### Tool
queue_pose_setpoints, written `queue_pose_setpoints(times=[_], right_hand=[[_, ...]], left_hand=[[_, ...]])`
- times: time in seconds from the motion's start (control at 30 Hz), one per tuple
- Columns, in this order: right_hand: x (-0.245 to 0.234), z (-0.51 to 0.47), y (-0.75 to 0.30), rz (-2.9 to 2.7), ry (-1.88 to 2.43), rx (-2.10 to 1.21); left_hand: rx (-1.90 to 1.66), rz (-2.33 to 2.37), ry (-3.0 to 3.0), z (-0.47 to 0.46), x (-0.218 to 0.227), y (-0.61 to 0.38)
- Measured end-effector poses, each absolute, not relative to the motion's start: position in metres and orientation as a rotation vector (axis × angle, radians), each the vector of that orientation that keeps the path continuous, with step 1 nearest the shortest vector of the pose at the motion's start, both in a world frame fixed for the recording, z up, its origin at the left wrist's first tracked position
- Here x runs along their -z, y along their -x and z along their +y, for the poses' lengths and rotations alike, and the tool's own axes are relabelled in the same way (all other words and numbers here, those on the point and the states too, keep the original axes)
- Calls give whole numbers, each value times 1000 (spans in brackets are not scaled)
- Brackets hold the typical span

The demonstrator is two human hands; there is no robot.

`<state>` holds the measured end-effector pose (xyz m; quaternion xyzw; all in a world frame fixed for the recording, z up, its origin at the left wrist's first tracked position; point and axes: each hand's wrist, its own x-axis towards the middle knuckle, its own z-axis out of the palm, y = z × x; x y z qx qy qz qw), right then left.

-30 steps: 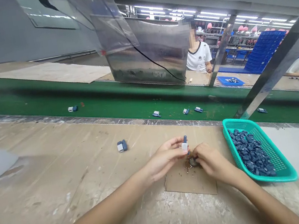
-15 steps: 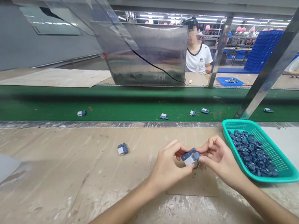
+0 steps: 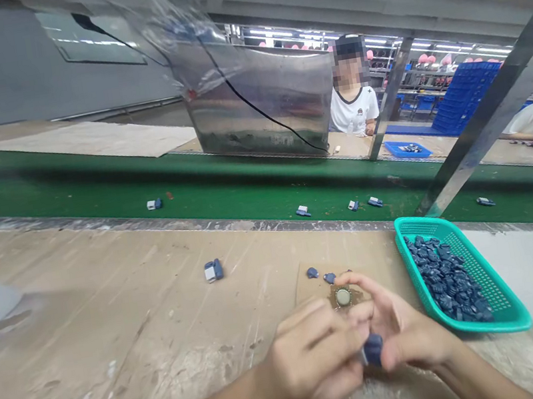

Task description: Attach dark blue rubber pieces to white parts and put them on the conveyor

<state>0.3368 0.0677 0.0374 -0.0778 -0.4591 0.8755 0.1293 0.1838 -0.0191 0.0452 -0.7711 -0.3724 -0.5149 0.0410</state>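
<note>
Close to the front of the worktable, my left hand [image 3: 316,357] is closed on a small blue-and-white plastic part [image 3: 373,350], blurred by motion. Thumb and fingers of my right hand [image 3: 406,332] grip the same part at its blue end; its white end is mostly hidden by my left fingers. Just beyond the hands, a round metal disc [image 3: 343,296] sits on a brown board [image 3: 306,291]. Small dark blue pieces [image 3: 312,272] lie at the board's far edge. To the left, another blue-and-white part [image 3: 213,270] rests on the table.
At the right stands a turquoise basket [image 3: 507,296] holding many dark blue pieces. A green conveyor belt [image 3: 225,196] crosses behind the table, carrying several blue-and-white parts. A slanted metal post [image 3: 479,105] rises behind the basket. Across the belt sits a person [image 3: 353,108].
Both hands have come nearer to me with the part, uncovering the metal disc and small blue pieces. The left hand has turned over the part. Parts on the belt have shifted slightly right.
</note>
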Motion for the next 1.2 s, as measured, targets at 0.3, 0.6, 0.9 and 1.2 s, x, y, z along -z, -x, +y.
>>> queue_pose_setpoints(times=[0.3,0.6,0.9,1.2], right_hand=[[-64,132,-381,-2178,833,-1036],[-18,214,-435,-2748,1488,-122],[-30,221,-445,-2404,1378,-437],[-56,171,-396,-1713,824,-1463]], left_hand=[[916,-1828,2459,67,-53,-121],[579,-2500,1945,186,-26,-61],[1186,-2545,2285,216,0,-133],[2530,-2406,2120,120,-31,-140]])
